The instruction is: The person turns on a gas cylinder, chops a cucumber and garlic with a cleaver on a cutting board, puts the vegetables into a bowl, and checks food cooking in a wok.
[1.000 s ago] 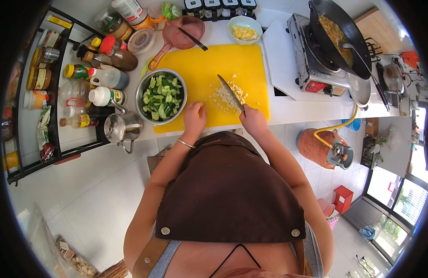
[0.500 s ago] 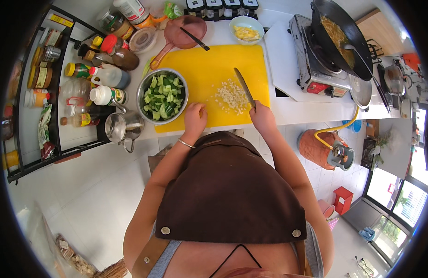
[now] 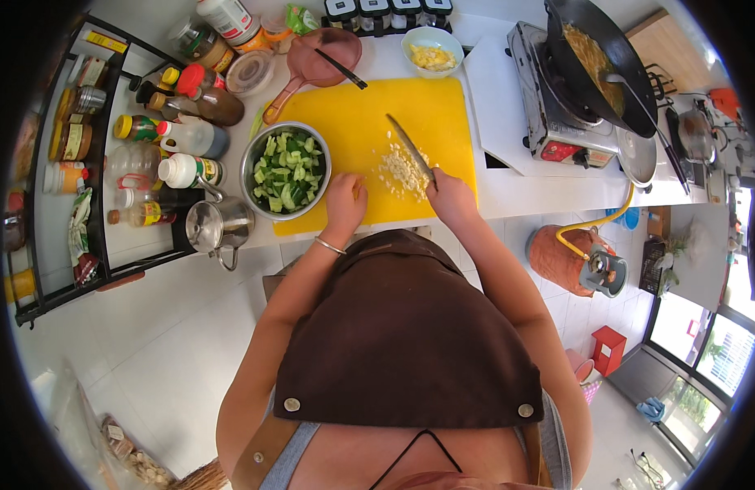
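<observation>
A kitchen knife (image 3: 407, 144) is in my right hand (image 3: 451, 196), its fingers closed round the handle. Its blade slants up and left, lying over a patch of finely chopped pale pieces, apparently garlic (image 3: 399, 175), on the yellow cutting board (image 3: 353, 106). My left hand (image 3: 345, 202) rests curled at the board's near edge, left of the chopped pieces, and I see nothing in it. Close to its left stands a steel bowl (image 3: 245, 175) filled with chopped cucumber (image 3: 287, 173).
A wok (image 3: 561, 98) with food and a ladle sits on a gas stove (image 3: 520, 73) at right. Behind the board are a pink pan (image 3: 328, 53) with chopsticks across it and a small bowl (image 3: 410, 51) of yellow food. Bottles (image 3: 193, 139) and a steel pot (image 3: 222, 224) crowd the left.
My right hand has moved left and slightly nearer my left hand, bringing the knife blade from the right side of the chopped pieces over them. My left hand stays about where it was.
</observation>
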### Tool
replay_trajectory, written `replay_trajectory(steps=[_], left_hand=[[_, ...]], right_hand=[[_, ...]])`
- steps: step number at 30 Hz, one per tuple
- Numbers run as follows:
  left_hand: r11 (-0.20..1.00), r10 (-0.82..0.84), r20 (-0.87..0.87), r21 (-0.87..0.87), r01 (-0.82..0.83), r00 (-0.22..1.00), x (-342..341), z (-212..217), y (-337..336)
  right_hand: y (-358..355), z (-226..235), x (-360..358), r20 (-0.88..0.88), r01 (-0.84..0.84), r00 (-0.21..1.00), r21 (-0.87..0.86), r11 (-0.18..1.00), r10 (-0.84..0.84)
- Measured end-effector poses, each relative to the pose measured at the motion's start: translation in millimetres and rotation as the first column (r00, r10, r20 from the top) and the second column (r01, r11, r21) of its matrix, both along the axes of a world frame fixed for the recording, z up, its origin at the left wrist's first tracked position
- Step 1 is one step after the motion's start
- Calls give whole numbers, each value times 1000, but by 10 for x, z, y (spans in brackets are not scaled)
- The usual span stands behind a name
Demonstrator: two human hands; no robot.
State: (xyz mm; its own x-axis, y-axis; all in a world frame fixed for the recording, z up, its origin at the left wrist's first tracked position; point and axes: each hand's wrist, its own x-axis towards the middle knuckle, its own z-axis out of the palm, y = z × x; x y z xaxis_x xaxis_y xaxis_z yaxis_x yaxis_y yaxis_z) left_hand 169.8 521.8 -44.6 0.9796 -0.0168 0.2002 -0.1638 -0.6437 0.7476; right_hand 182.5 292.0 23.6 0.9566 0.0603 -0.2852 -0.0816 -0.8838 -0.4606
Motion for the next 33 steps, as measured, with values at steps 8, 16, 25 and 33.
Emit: replay_trajectory(steps=[8,16,25,33], left_hand=[[1000,14,55,0,-14,998,72,-10,-34],[983,-57,218,181,17,974,810,4,-345],[922,-385,-31,19,386,922,463,196,-485],[996,-78,-15,38,78,997,49,144,-56]], right_hand=[[-59,-46,-120,-49,-34,998,-14,999,34],[-374,-203,-506,-6,304,948,313,900,-318],[-219,-291,-585,-100,389,921,260,884,-376],[101,-194,-350,20,35,999,104,994,-37]])
